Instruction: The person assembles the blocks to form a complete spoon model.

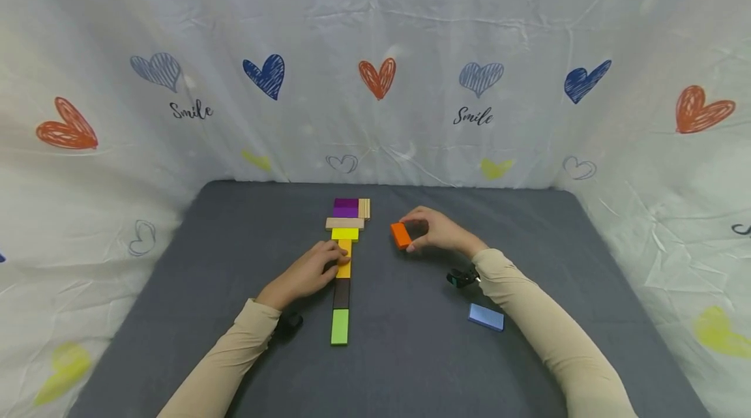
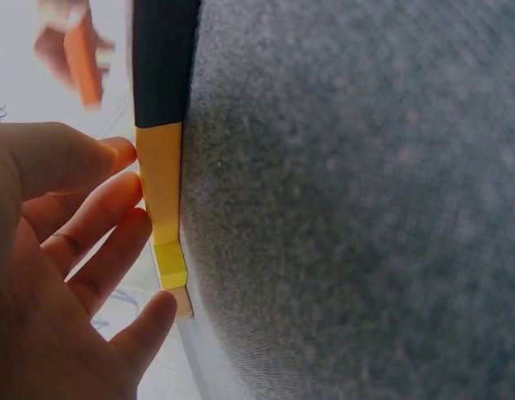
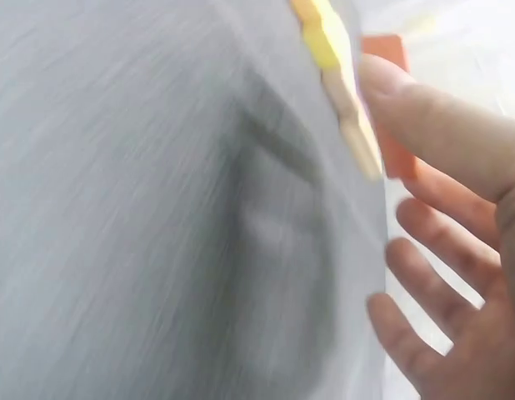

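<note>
My right hand pinches an orange block between thumb and fingers, above the table and right of a row of blocks. The fingertips of my left hand touch an amber block in that row, with the fingers loosely extended. Nearer to me, a dark block joins the amber one, then a green block ends the row. Beyond it lie a yellow block, a wider beige block, purple blocks and striped light wood.
A blue block lies apart on the dark grey tabletop, by the right forearm. A white curtain with printed hearts hangs behind the table and along its sides. The right wrist view is blurred.
</note>
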Demonstrator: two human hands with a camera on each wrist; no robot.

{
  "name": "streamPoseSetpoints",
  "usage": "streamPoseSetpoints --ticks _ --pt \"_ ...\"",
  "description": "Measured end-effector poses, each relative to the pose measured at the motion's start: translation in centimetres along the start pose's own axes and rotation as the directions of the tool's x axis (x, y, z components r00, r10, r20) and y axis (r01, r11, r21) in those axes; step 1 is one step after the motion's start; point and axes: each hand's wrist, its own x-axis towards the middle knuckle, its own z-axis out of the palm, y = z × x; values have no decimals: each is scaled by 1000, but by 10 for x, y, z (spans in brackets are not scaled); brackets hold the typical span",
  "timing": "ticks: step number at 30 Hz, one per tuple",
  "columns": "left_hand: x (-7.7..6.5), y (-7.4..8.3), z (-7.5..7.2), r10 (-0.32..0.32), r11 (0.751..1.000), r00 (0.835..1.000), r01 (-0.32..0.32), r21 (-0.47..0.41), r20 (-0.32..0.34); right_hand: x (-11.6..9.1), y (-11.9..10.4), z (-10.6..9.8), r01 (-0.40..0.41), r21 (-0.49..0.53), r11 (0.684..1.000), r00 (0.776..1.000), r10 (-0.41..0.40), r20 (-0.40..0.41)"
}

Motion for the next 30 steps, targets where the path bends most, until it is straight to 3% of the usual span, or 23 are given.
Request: streamPoseSetpoints --ticks 8,14,23,30 --pt "1 -3 1 16 1000 1000 -16 -7 6 72 -42 36 -26 -13 1000 990 24 -138" --pt "0 -3 1 38 999 999 -38 6 -10 111 -70 60 -32 14 999 982 34 -186" --pt "0 -2 1 64 998 998 -64 11 -29 131 -82 81 -110 2 994 965 107 -239" --pt "-1 -3 0 65 998 997 -65 7 -31 136 -88 81 -145 6 989 969 143 -202"
